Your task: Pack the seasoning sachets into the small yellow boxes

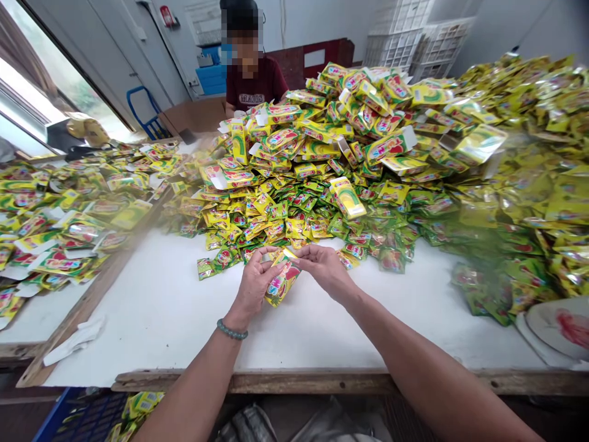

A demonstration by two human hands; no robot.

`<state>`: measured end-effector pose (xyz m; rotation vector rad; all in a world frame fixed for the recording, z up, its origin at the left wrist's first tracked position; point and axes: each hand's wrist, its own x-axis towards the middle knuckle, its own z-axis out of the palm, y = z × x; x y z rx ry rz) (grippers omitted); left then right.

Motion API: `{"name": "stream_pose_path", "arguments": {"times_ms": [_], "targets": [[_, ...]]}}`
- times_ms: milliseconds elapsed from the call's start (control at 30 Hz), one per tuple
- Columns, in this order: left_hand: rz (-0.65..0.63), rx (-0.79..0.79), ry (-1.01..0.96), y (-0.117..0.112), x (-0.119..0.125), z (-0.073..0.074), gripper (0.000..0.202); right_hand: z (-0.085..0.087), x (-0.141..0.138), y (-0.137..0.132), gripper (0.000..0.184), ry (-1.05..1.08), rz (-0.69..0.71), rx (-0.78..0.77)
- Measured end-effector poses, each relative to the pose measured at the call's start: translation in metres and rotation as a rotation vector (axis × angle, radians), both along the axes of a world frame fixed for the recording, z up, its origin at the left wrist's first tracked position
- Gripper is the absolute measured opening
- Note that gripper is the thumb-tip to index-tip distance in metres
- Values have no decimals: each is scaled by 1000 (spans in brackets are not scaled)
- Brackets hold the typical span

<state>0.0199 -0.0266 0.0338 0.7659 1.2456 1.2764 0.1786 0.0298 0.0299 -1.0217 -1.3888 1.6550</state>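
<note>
A small yellow candy box [281,283] with red and green print is held between my two hands above the white table [322,331]. My left hand [257,279] grips its left side, the thumb lying on the printed face. At the box's upper end, the fingers of my right hand [322,267] pinch the pale flap. Just beyond my hands lie many small yellow and green candy sachets [276,230]. Behind them rises a heap of yellow boxes [285,138], several with open white flaps. What the box holds inside is hidden.
A wooden strip [99,288] divides the table; more boxes [59,264] lie left of it. A co-worker [255,83] sits behind the heap. At right are more packets [529,227] and a white lid-like object [559,325]. Below the left edge is a blue crate [87,414].
</note>
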Motion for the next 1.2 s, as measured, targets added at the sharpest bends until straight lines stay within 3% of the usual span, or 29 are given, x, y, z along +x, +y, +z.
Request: {"name": "stream_pose_path", "arguments": {"times_ms": [100, 400, 633, 800, 1033, 1100, 1200], "targets": [[-28, 19, 2, -1, -1, 0, 64, -2, 4, 4, 38, 77, 10, -122], [37, 35, -42, -1, -6, 0, 56, 1, 10, 5, 30, 82, 138, -29], [112, 17, -179, 1, -6, 4, 54, 6, -6, -18, 25, -113, -33, 337], [-17, 6, -151, 2, -2, 3, 60, 11, -4, -18, 29, -154, -7, 409], [-24, 8, -122, 0, -3, 2, 67, 12, -7, -15, 25, -289, 52, 498], [-23, 20, -84, 1, -1, 4, 66, 13, 1, -6, 26, -438, -40, 569], [-53, 6, 25, 1, -3, 11, 65, 8, 27, 16, 31, -863, -314, 618]]}}
